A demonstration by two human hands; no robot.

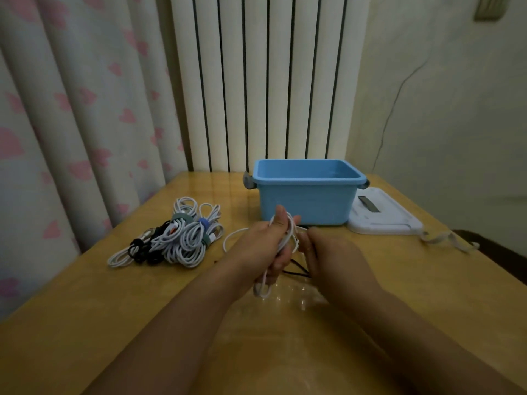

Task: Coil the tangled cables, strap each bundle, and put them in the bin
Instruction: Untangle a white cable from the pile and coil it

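Behind the wooden table [142, 309] hang a white curtain with pink hearts [71, 109] at ten o'clock and a ribbed white radiator [268, 81] at twelve. On the table, near its far edge at about one o'clock from the hands, stands the blue bin [306, 199], open-topped; nothing shows inside it from this angle.

The step in hand looks like coiling. The left hand [266, 243] grips a bundle of loops of a white cable [286, 238], thumb up, the loops running from above the fist down to a bight that hangs below it. The right hand [332, 253] sits just beside it at three o'clock, fingers curled toward the same cable; it seems to pinch a strand, though the fingertips are partly hidden. A loose white loop trails off to nine o'clock of the left hand, so the coil is probably not finished. A black cable [298, 270] lies on the table beneath and between the hands, possibly caught up with the white one; I cannot tell.

Next, in my judgement, the trailing slack must be drawn in and wound on, then a strap closed round the bundle before it goes to the bin.

At ten o'clock from the hands lies a pile of coiled cables [174, 235], white and black, several already strapped but not yet binned. A white lid [385, 216] lies flat right of the bin, and pale straps [450, 240] rest further right, near the table edge. Nothing blocks the way to the bin; the straps, though, are a reach across.
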